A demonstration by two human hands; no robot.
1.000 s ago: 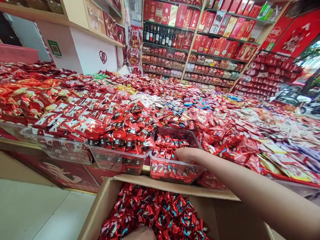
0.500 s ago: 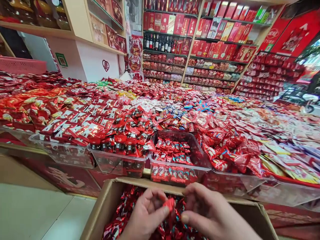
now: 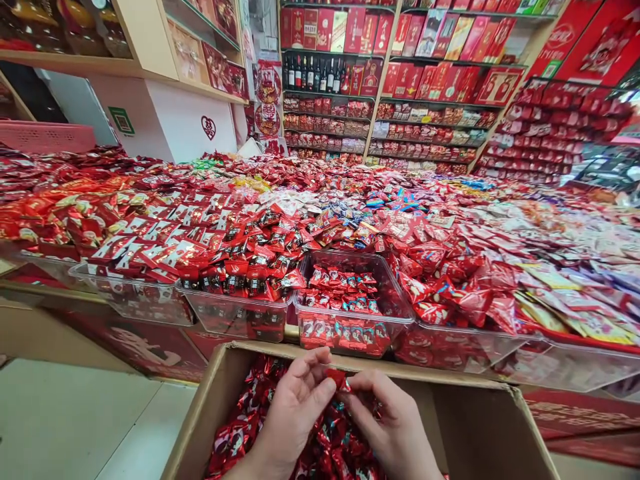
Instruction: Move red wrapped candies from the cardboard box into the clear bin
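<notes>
A small red wrapped candy (image 3: 339, 380) is held over an open cardboard box (image 3: 480, 427). My left hand (image 3: 299, 403) pinches one side of it between thumb and fingers. On the opposite side, my right hand (image 3: 387, 415) is closed, its thumb and forefinger gripping the wrapper's end. Loose red wrapped candies (image 3: 240, 433) fill the left and middle of the box below both hands. Just beyond the box, a clear plastic bin (image 3: 350, 330) holds similar red candies laid in rows, with its back part lower than the heaped bins beside it.
Clear bins heaped with red and black candies (image 3: 245, 270) and larger red packets (image 3: 460, 287) flank the middle bin. Shelves (image 3: 376, 87) with red gift boxes and bottles stand behind. A pink basket (image 3: 45, 137) sits far left. Pale floor tiles (image 3: 75, 413) show at lower left.
My right hand has moved left to the candy and now grips its end. Before, it hung apart from it with thumb and fingers spread. My left hand still holds the candy.
</notes>
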